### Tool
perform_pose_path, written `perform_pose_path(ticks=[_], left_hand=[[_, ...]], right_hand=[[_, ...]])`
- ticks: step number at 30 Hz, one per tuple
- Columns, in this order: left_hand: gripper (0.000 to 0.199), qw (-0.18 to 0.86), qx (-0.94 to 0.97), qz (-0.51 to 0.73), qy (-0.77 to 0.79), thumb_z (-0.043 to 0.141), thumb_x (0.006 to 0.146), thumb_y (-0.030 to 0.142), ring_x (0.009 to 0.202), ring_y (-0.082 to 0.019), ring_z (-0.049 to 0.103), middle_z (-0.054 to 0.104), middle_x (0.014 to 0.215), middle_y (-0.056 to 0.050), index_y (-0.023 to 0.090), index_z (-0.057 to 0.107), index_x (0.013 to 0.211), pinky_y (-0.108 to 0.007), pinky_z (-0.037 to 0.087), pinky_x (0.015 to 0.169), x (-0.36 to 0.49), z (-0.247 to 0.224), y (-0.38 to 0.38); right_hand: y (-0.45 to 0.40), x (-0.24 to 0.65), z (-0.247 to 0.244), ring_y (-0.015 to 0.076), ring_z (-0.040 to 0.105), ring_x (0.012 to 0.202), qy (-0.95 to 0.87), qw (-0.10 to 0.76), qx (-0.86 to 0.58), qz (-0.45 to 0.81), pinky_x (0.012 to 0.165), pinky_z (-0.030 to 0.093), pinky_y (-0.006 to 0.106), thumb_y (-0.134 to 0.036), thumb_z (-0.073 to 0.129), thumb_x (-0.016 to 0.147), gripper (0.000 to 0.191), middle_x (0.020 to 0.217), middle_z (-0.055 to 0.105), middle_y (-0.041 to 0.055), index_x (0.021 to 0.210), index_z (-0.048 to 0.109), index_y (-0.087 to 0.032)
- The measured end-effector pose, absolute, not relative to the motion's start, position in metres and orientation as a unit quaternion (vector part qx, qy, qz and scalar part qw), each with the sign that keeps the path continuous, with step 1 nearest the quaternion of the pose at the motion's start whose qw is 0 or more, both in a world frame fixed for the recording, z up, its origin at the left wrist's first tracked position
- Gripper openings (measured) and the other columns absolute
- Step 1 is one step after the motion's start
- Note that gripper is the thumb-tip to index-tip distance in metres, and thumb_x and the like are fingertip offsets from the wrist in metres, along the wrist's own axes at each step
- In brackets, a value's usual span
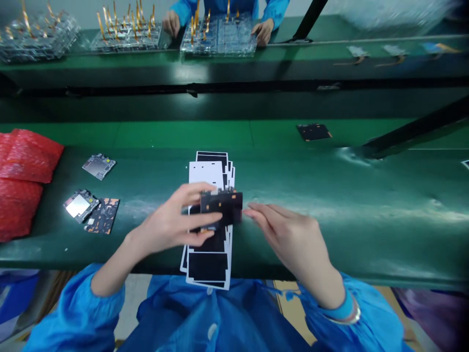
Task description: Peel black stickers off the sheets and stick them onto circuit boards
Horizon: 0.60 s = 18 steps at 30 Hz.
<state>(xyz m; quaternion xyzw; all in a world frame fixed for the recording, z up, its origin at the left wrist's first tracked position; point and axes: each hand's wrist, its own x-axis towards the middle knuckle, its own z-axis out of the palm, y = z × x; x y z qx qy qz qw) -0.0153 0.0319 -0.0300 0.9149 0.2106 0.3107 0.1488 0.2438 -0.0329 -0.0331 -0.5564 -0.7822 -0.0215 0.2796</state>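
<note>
A dark circuit board (pixel 231 208) with small copper-coloured patches is held by my left hand (pixel 172 217), its fingers spread over the top and along the near and far edges. Under the board lies a stack of white-bordered sheets with black panels (pixel 208 267). My right hand (pixel 289 230) is at the board's right edge, thumb and index finger pinched together; whether something thin is between them is too small to make out.
Left on the green table (pixel 154 171) are loose boards (pixel 98 166) and red bubble-wrap packs (pixel 22 186). Another board (pixel 314 132) lies at the back right. Beyond a black bar, a person's hands (pixel 263 32) touch clear trays (pixel 234 36).
</note>
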Motion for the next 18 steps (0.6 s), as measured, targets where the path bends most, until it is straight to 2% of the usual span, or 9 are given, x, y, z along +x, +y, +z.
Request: perform_pose_path(ticks=[2, 4, 6, 8, 10, 12, 14, 16, 18], left_hand=[[0.025, 0.174, 0.893, 0.349, 0.225, 0.071, 0.090, 0.022, 0.130, -0.025, 0.059, 0.048, 0.143, -0.010, 0.024, 0.072, 0.116, -0.048, 0.056, 0.110, -0.003, -0.042, 0.075], [0.042, 0.213, 0.867, 0.352, 0.282, 0.078, 0.086, 0.034, 0.140, -0.033, 0.051, 0.044, 0.150, -0.010, 0.030, 0.068, 0.126, -0.059, 0.044, 0.117, 0.011, -0.055, 0.121], [0.079, 0.259, 0.843, 0.322, 0.344, 0.087, 0.071, 0.049, 0.152, -0.045, 0.030, 0.030, 0.161, -0.013, 0.031, 0.056, 0.142, -0.069, 0.036, 0.117, 0.020, -0.066, 0.153], [0.096, 0.290, 0.829, 0.285, 0.384, 0.087, 0.067, 0.058, 0.156, -0.050, 0.013, 0.015, 0.167, -0.014, 0.031, 0.047, 0.150, -0.072, 0.033, 0.115, 0.020, -0.071, 0.159], [0.086, 0.297, 0.826, 0.251, 0.409, 0.079, 0.077, 0.060, 0.156, -0.046, 0.014, 0.012, 0.168, -0.014, 0.030, 0.046, 0.150, -0.068, 0.033, 0.117, 0.010, -0.070, 0.140], [0.065, 0.293, 0.815, 0.230, 0.445, 0.065, 0.090, 0.058, 0.149, -0.037, 0.037, 0.030, 0.158, -0.016, 0.025, 0.049, 0.144, -0.059, 0.038, 0.118, -0.006, -0.067, 0.103], [0.049, 0.302, 0.785, 0.226, 0.492, 0.056, 0.097, 0.053, 0.121, -0.026, 0.060, 0.050, 0.133, -0.013, 0.020, 0.054, 0.133, -0.048, 0.050, 0.109, -0.023, -0.068, 0.061], [0.038, 0.331, 0.754, 0.215, 0.524, 0.055, 0.098, 0.048, 0.101, -0.020, 0.063, 0.055, 0.115, -0.008, 0.019, 0.055, 0.123, -0.041, 0.056, 0.096, -0.035, -0.075, 0.024], [0.033, 0.348, 0.730, 0.215, 0.548, 0.059, 0.096, 0.043, 0.097, -0.019, 0.061, 0.056, 0.110, -0.006, 0.020, 0.056, 0.119, -0.038, 0.056, 0.092, -0.040, -0.087, -0.002]], right_hand=[[-0.029, 0.242, -0.051, 0.0195, 0.076, 0.067, -0.773, 0.265, -0.576, -0.025, 0.057, 0.057, 0.026, -0.048, 0.052, 0.101, 0.041, 0.086, 0.081, 0.0110, 0.101, 0.077, -0.015], [-0.025, 0.233, -0.073, 0.0310, 0.074, 0.112, -0.803, 0.262, -0.533, 0.046, 0.088, 0.063, 0.039, -0.056, 0.064, 0.092, 0.059, 0.123, 0.075, 0.0195, 0.131, 0.066, -0.013], [-0.023, 0.219, -0.096, 0.0389, 0.040, 0.149, -0.848, 0.225, -0.459, 0.138, 0.117, 0.044, 0.057, -0.060, 0.078, 0.077, 0.100, 0.157, 0.047, 0.0233, 0.155, 0.040, -0.012], [-0.023, 0.206, -0.117, 0.0393, 0.023, 0.156, -0.855, 0.182, -0.444, 0.197, 0.123, 0.028, 0.065, -0.059, 0.083, 0.071, 0.119, 0.165, 0.031, 0.0225, 0.163, 0.021, -0.015], [-0.024, 0.201, -0.132, 0.0374, 0.021, 0.156, -0.844, 0.181, -0.453, 0.222, 0.124, 0.024, 0.066, -0.055, 0.082, 0.076, 0.114, 0.166, 0.029, 0.0196, 0.164, 0.019, -0.020], [-0.024, 0.202, -0.139, 0.0348, 0.028, 0.154, -0.829, 0.221, -0.460, 0.230, 0.124, 0.027, 0.065, -0.047, 0.078, 0.083, 0.096, 0.164, 0.036, 0.0158, 0.162, 0.027, -0.024], [-0.021, 0.208, -0.140, 0.0313, 0.040, 0.149, -0.809, 0.274, -0.462, 0.237, 0.124, 0.033, 0.061, -0.035, 0.071, 0.091, 0.074, 0.156, 0.050, 0.0119, 0.157, 0.039, -0.026], [-0.017, 0.213, -0.138, 0.0263, 0.054, 0.140, -0.792, 0.315, -0.459, 0.250, 0.123, 0.038, 0.055, -0.024, 0.058, 0.100, 0.052, 0.142, 0.065, 0.0070, 0.151, 0.049, -0.028], [-0.015, 0.215, -0.135, 0.0241, 0.059, 0.135, -0.788, 0.332, -0.451, 0.258, 0.123, 0.039, 0.052, -0.024, 0.053, 0.102, 0.047, 0.136, 0.070, 0.0054, 0.149, 0.052, -0.028]])
